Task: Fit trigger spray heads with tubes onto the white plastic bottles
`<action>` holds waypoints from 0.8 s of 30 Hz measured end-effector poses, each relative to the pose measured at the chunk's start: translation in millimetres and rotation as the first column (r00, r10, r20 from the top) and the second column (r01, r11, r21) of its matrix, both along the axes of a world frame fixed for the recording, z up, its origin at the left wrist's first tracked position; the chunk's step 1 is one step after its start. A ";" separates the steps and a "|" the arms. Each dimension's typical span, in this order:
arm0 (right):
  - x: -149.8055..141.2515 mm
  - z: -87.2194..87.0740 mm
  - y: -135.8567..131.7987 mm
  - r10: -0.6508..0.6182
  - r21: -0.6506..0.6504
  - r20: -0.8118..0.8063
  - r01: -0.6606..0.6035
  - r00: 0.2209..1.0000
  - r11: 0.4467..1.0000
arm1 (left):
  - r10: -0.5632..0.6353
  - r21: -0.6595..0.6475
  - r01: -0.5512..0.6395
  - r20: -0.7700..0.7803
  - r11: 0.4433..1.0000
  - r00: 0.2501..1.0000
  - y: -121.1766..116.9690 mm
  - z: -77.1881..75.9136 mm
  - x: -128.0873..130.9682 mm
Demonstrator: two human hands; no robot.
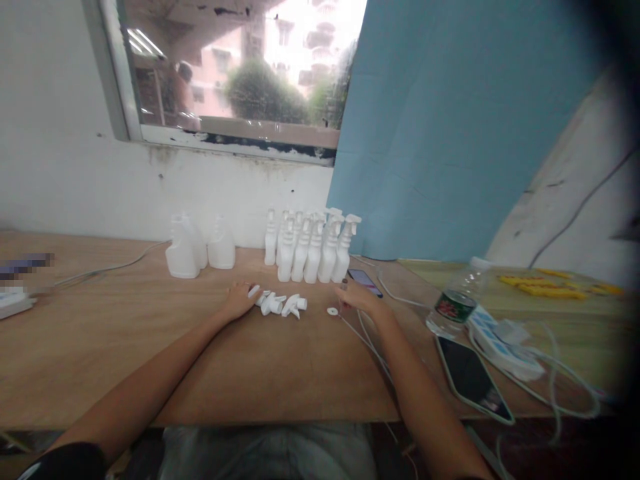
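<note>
Both my arms reach across a wooden table (125, 347). My left hand (239, 299) lies on the wood with its fingers curled at a small pile of loose white spray heads (280, 304); whether it grips one is unclear. My right hand (359, 296) rests further right, fingers bent down beside a small white ring cap (333, 311) and a thin cable; its fingertips are hard to make out. Behind the hands stands a cluster of white spray bottles with heads fitted (313, 247). To their left are three white bottles without heads (197, 250).
A phone (365, 281) lies just beyond my right hand. At the right are a clear water bottle (457, 300), a second phone in a pale case (473, 379), a white power strip (503, 343) with cables, and yellow tools (550, 287). A blue sheet (450, 127) leans against the wall.
</note>
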State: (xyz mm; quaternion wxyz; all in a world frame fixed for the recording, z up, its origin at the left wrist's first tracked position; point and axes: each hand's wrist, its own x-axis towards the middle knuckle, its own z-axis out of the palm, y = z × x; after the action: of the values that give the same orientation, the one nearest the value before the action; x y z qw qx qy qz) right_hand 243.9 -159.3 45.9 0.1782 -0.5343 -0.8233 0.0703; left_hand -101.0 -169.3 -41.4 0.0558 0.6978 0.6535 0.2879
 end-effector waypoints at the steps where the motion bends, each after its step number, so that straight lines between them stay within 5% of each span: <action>1: 0.0 1.0 -0.4 -0.005 0.000 0.014 0.005 1.000 1.000 | 0.003 0.000 -0.003 0.001 1.000 1.000 0.0 -0.3 -0.1; 24: -2.9 6.4 -0.3 -0.138 0.048 0.075 0.135 0.988 0.990 | 0.044 0.002 -0.044 -0.042 0.999 0.998 2.9 -1.6 1.6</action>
State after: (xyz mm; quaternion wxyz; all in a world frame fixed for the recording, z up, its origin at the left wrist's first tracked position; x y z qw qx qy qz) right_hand 241.0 -159.5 52.2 0.1618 -0.5879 -0.7924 0.0193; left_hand -99.4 -166.4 -43.0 0.0356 0.6892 0.6696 0.2747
